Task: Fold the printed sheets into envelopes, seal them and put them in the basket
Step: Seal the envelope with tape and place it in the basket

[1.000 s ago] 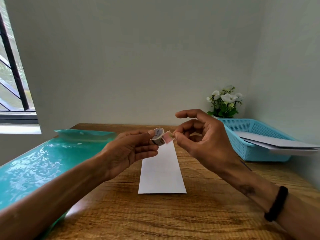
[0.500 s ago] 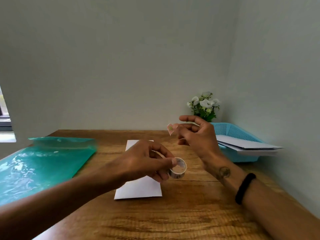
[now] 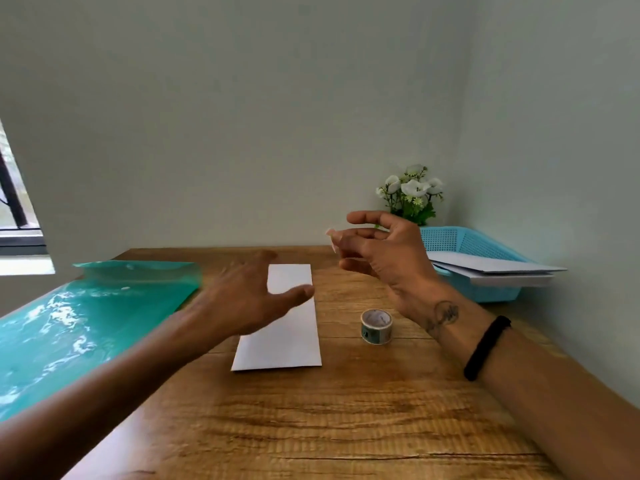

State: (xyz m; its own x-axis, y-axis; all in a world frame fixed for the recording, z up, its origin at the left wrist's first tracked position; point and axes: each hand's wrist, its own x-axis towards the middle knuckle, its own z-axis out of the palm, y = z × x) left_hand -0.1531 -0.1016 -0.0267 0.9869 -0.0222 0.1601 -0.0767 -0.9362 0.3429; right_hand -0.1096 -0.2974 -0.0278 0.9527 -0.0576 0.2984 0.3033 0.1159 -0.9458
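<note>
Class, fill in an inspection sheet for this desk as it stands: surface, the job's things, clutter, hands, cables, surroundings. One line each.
Surface: wooden table, grain showing.
Job's things: folded white sheet lies flat mid-table; tape roll stands on the table just right of it; blue basket at far right holds white envelopes that jut over its rim.
Clutter: green plastic folder on the left.
Hands: left hand open, blurred, above the sheet; right hand raised, a small piece of tape at its fingertips.
Cables: nothing seen.
Surroundings: white flowers behind the basket; plain walls; window at far left.
</note>
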